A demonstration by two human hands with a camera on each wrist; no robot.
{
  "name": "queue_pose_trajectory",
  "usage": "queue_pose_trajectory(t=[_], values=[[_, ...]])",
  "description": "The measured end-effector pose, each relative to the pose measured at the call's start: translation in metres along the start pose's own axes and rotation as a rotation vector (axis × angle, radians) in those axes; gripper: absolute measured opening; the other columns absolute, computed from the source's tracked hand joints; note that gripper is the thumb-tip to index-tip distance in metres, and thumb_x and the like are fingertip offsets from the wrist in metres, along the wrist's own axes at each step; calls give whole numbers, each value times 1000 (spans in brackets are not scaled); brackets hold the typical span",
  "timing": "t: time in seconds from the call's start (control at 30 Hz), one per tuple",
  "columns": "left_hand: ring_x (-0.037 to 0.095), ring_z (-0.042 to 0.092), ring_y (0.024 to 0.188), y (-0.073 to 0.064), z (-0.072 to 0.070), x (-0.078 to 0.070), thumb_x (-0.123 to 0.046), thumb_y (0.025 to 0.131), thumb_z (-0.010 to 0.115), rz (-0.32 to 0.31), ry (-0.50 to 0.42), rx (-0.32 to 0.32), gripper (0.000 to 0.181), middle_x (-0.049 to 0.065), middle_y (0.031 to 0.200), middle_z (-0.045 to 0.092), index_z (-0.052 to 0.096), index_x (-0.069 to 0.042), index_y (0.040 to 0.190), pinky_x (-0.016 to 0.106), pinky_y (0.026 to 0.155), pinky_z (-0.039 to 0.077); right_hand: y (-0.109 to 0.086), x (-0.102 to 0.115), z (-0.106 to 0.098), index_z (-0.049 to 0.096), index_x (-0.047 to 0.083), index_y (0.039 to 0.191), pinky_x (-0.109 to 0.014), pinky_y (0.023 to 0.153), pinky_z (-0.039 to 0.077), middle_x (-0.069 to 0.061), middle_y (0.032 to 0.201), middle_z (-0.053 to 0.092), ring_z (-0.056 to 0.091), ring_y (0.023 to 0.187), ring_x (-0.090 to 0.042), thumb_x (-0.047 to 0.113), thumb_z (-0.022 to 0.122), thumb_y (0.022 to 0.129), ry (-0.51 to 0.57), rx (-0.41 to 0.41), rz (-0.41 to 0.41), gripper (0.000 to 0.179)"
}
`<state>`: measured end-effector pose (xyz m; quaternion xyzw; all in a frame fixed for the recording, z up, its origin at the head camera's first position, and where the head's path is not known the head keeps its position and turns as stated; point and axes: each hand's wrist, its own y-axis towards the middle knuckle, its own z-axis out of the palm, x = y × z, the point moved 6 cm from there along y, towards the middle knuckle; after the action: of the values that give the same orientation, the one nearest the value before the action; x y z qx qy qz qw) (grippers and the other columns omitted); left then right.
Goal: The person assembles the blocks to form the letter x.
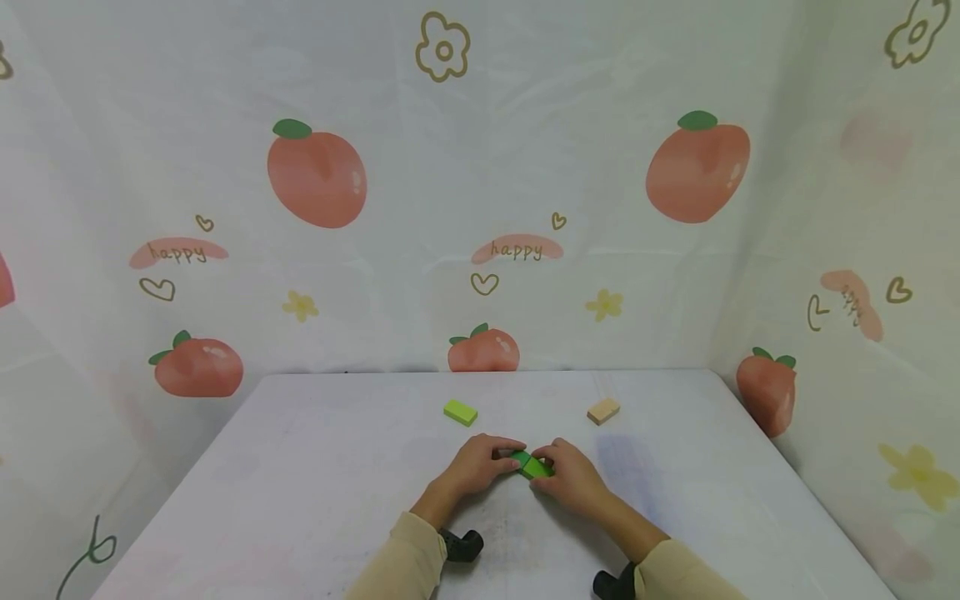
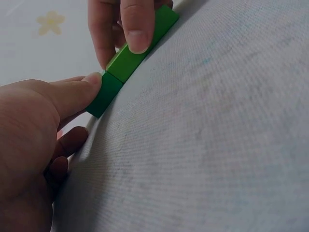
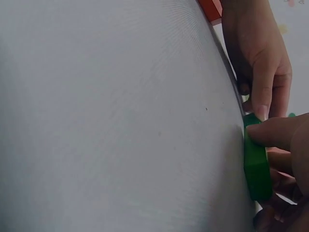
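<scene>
Near the middle of the white table, two green blocks lie end to end in a slanting line. My left hand [image 1: 478,464] pinches the darker green block [image 2: 105,95] between thumb and fingers at its far-left end. From the other side, my right hand [image 1: 577,481] grips the brighter green block [image 1: 536,468] by its long sides. In the left wrist view, the ends of the blocks meet at a thin seam, with the fingertips of both hands close to it. The right wrist view shows the right thumb along the top of the brighter block [image 3: 258,181].
Beyond the hands, a yellow-green block [image 1: 461,412] lies to the left and a tan block [image 1: 603,412] to the right on the white table [image 1: 300,500]. A printed cloth [image 1: 480,167] hangs behind and at the sides. Black wrist mounts [image 1: 462,546] sit below the sleeves.
</scene>
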<state>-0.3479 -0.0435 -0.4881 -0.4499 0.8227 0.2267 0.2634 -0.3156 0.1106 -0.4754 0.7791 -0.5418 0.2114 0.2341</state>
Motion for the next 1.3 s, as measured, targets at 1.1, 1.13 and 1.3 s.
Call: queue_pose_trajectory(t=[1.1,1.13,1.3], values=[[24,55,109,-11,-4,-21,-23,89,71,80,118,-87,33,2,126,61,69,-18,122,40,92,45,-4,-11,-14,68,8,113,-27,58,41,2,84,51,46,69,-12,22,77,84,66,-109,19,33],[24,54,111,-12,-4,-22,-24,90,71,81,126,-84,33,2,126,61,69,-18,122,42,93,44,-4,-12,-15,69,8,112,-27,58,42,2,84,51,46,69,-12,21,77,84,74,-113,24,32],[26,52,116,-21,-3,-29,-26,90,70,91,154,-55,35,3,130,59,67,-20,125,47,95,42,-5,-19,-20,69,9,109,-27,58,41,2,84,52,46,67,-11,18,76,83,86,-134,41,28]])
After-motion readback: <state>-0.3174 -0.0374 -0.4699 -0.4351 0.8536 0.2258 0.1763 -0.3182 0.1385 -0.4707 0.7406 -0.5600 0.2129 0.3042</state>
